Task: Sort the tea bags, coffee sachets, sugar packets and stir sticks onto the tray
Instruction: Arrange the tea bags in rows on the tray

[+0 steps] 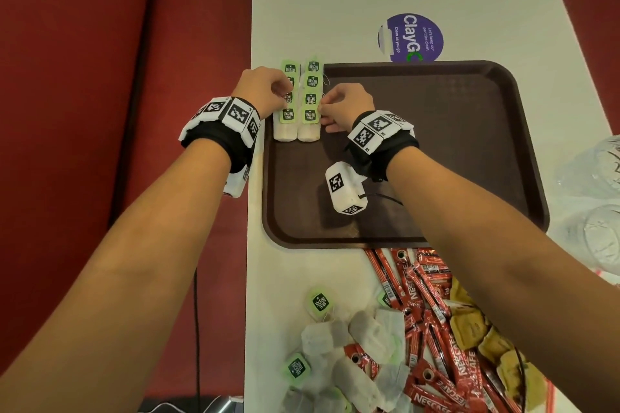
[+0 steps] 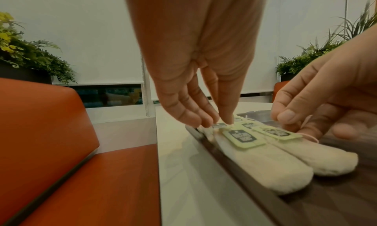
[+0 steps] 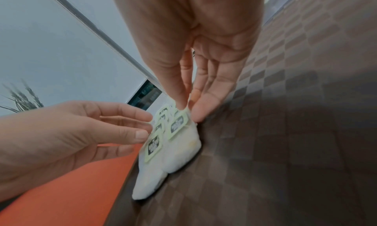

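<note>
While your left hand presses straight fingertips on the left row of tea bags at the tray's far-left corner and your right hand pinches a tag on the right row, you seem mid-tidying; next, fetch loose tea bags from the near pile

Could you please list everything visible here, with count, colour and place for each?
Tray: one, brown, on the table.
Arranged tea bags: two rows, white with green tags, tray's far-left corner.
Loose tea bags: several, white, near table edge.
Coffee sachets: many, red, beside them.
Sugar packets: several, yellow-brown, under the right forearm.
Sticker: one, purple, beyond the tray.
Left hand: touches the left row's tags.
Right hand: pinches a tag in the right row.
</note>
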Demonstrator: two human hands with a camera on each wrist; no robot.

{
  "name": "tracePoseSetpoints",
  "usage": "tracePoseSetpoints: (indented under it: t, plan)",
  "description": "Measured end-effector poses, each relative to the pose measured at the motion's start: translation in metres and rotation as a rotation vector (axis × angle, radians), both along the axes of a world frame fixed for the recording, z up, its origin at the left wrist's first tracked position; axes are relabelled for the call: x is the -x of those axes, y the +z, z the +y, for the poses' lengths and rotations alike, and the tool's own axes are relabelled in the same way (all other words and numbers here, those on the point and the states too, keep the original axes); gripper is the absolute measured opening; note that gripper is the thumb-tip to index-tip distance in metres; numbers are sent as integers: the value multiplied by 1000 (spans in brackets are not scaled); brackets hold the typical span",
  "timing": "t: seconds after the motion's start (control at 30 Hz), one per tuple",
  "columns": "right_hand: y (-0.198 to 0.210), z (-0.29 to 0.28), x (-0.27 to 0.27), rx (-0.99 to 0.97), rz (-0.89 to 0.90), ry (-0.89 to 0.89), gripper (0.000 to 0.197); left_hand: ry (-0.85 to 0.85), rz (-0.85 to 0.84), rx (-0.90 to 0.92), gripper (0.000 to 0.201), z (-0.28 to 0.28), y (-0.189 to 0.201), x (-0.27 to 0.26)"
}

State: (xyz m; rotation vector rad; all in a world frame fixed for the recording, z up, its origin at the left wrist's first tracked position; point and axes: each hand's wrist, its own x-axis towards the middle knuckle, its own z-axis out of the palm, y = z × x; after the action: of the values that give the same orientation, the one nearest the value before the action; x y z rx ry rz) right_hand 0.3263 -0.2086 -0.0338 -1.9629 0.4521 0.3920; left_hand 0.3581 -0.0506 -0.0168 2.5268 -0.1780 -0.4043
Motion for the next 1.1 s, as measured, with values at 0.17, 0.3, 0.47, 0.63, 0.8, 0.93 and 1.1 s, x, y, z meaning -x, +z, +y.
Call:
tracePoseSetpoints:
  t: [0.17,0.3,0.47,0.63,0.8,0.93,1.1]
  plan:
    - [16,-7,19,105,-74,104,9,11,-114,17,22,-2,21,22]
    - [33,-12,77,58,-50,361,14,-105,-1,32,19,-5,39,79]
    - [40,-12,169,242,78,930,28,-367,376,-82,17,5,34,175]
    - [30,-3,227,574,175,1069,35,-423,622,-114,37,4,16,257]
    - [27,5,242,704,166,1005,38,-398,498,-176,51,-12,-2,291]
    - [24,6,242,645,181,927,33,-330,461,-145,45,-14,-8,293]
    - [21,7,240,546,228,868,23,-292,425,-61,33,-4,-9,296]
